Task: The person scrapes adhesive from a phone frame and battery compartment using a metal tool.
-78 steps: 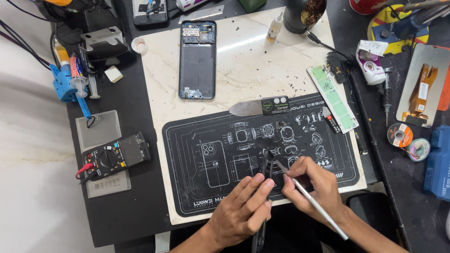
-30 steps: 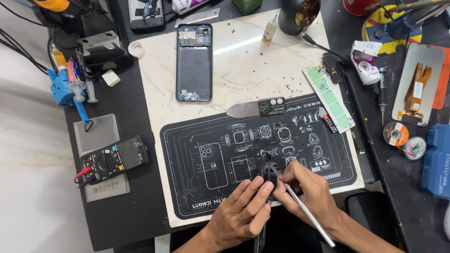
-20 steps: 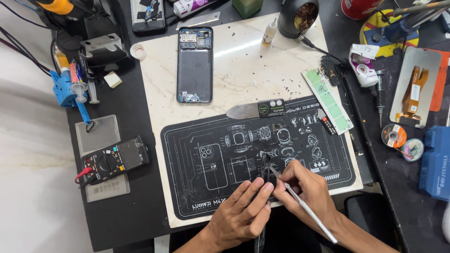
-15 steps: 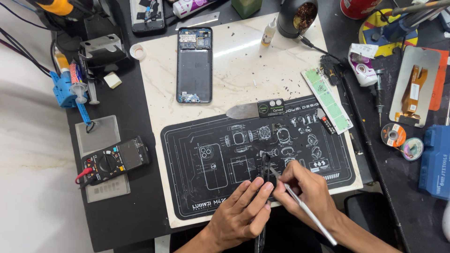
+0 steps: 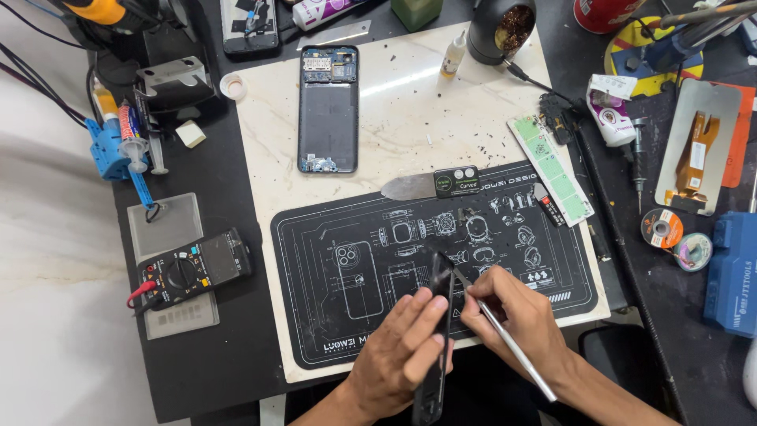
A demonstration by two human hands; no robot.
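Observation:
My left hand (image 5: 402, 347) holds a thin dark phone panel (image 5: 438, 331) on edge over the black printed work mat (image 5: 378, 237). My right hand (image 5: 516, 315) grips a slim metal tool (image 5: 505, 335), whose tip touches the upper edge of the panel. Farther up, an opened phone body (image 5: 328, 106) lies back-off on the pale marble slab (image 5: 394, 87), untouched. A flat metal pry blade (image 5: 410, 186) lies at the top edge of the mat.
A multimeter (image 5: 193, 272) sits at the left on the black table. A small glue bottle (image 5: 452, 55), a brass-wool tip cleaner pot (image 5: 505, 28), a green strip (image 5: 550, 167), solder rolls (image 5: 662, 229) and blue tool case (image 5: 733, 272) crowd the back and right.
Both hands stay over the lower mat on the panel. The tool tip has shifted slightly along the panel edge. The view has tilted a little.

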